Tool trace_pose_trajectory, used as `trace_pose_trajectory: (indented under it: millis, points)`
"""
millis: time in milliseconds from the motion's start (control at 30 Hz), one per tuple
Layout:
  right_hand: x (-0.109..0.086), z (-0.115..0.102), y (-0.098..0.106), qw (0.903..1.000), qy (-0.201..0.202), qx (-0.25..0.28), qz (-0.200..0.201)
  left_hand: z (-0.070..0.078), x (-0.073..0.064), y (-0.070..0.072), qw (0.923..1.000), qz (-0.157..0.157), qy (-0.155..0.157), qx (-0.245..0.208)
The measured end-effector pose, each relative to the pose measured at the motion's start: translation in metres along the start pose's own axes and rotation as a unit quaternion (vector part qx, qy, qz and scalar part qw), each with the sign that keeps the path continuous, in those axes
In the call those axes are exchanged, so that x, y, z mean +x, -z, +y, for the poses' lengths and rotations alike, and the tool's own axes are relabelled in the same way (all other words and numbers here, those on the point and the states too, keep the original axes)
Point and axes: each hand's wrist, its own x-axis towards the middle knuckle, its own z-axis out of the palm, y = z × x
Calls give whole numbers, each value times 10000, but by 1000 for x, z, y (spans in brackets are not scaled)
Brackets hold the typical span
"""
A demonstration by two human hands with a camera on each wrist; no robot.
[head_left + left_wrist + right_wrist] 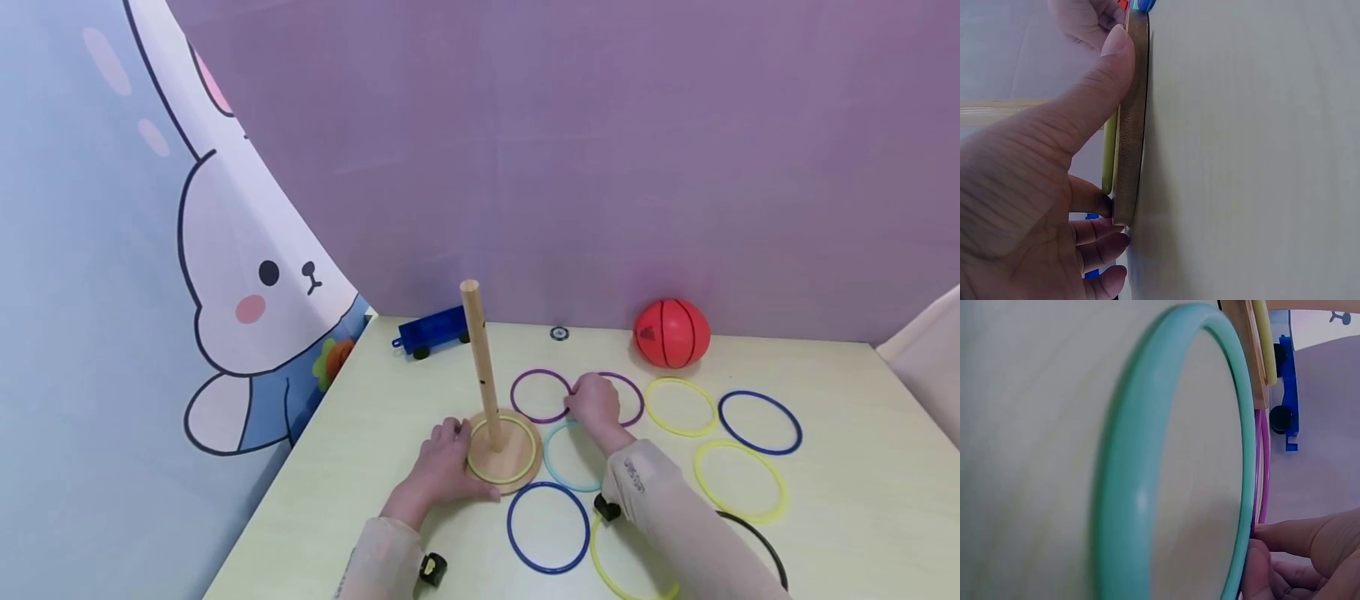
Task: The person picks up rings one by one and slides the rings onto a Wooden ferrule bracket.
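Note:
My left hand (442, 471) grips the edge of the round wooden base (506, 450) of a ring-toss stand, thumb at the near side and fingers around the left. An upright wooden peg (482, 358) rises from the base, and a yellow-green ring (535, 454) lies around its foot. In the left wrist view the base's rim (1130, 125) shows beside the thumb. My right hand (596, 404) pinches the right edge of a purple ring (512, 392). A second purple ring (642, 400) lies partly behind that hand. The turquoise ring (1129, 487) lies just nearer, beside the base.
Blue rings (512, 542) and yellow rings (783, 492) lie around on the pale table (330, 500). A black ring (776, 554) is partly under the right sleeve. Along the back are a blue toy wagon (431, 331), a small round disc (559, 333) and a red ball (671, 333).

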Motion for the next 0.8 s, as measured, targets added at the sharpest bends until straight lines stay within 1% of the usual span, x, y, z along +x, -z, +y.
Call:
trace_pose_trajectory:
  millis: [200,467,600,800]
  points:
    - [-2,-5,0,9995,-149,-251,-105,-2,1,-2,9999,61,-68,67]
    - [-3,-9,1,9986,-264,-465,-58,-1,0,0,9999,67,-115,73]
    - [-3,-10,2,9978,-438,-500,-47,-1,0,0,9999,77,-104,89]
    - [-5,-10,3,9976,-558,-385,-144,-1,0,-1,9999,74,-103,84]
